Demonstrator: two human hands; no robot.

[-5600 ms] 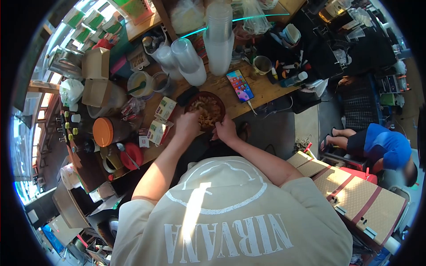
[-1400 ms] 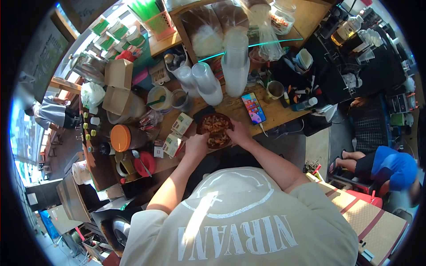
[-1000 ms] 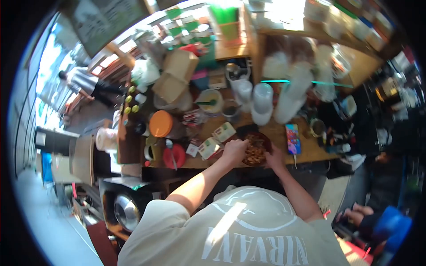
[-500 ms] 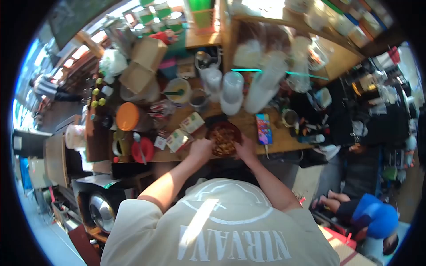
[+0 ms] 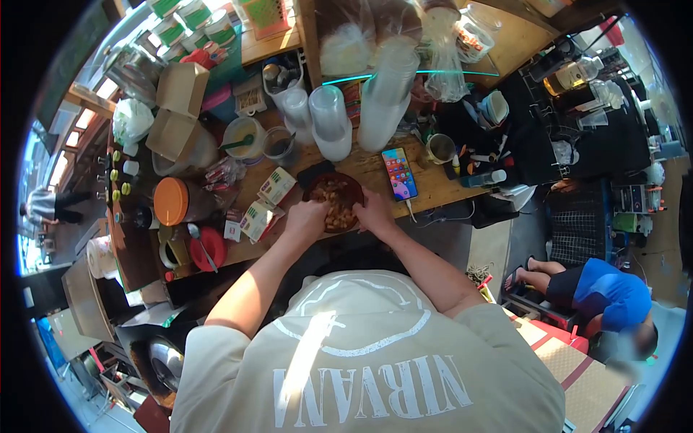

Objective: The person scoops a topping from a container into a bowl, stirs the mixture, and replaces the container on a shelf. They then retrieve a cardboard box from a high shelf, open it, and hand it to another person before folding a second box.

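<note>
Between left hand (image 5: 307,216) and right hand (image 5: 374,213) sits the bowl (image 5: 334,176), touching both; fingers curled, can't tell what they're gripping.

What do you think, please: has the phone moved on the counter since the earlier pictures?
No. The phone lies as before between the bowl and the mug on the counter; only the camera view has shifted.

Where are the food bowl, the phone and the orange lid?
food bowl (image 5: 339,175), head view, its dark far rim.
phone (image 5: 399,174), head view, middle of its lit screen.
orange lid (image 5: 171,201), head view, centre of its top.
</note>
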